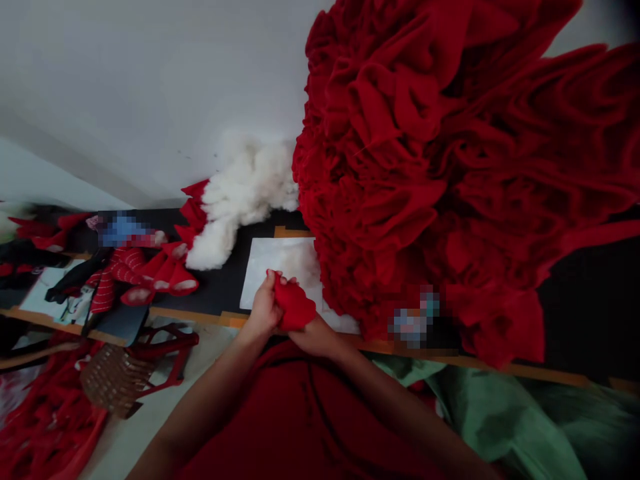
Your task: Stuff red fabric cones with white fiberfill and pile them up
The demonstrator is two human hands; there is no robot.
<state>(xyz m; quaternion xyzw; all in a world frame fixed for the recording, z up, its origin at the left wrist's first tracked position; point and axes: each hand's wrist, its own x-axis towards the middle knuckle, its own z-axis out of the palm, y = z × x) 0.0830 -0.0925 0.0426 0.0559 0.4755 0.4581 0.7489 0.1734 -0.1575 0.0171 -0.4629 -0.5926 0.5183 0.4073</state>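
Observation:
In front of my body both hands meet at a small red felt piece (pixel 296 307). My left hand (pixel 265 308) pinches its left edge, thumb uppermost. My right hand (pixel 314 335) is at the lower right of the piece, its fingers largely covered by the felt; a few fingertips show near the top edge. Whether they are inside the piece or behind it I cannot tell. Just beyond lies a white sheet (pixel 257 267) with a little white fluff on it. White stuffing (pixel 245 187) is heaped farther back on the black table.
A tall pile of red fabric pieces (pixel 380 167) rises on the right. Stuffed red cones (pixel 167 270) lie to the left. A brown woven chair (pixel 117 377) stands by the table, near a heap of red pieces (pixel 45 427). Green sheeting (pixel 500 413) hangs at lower right.

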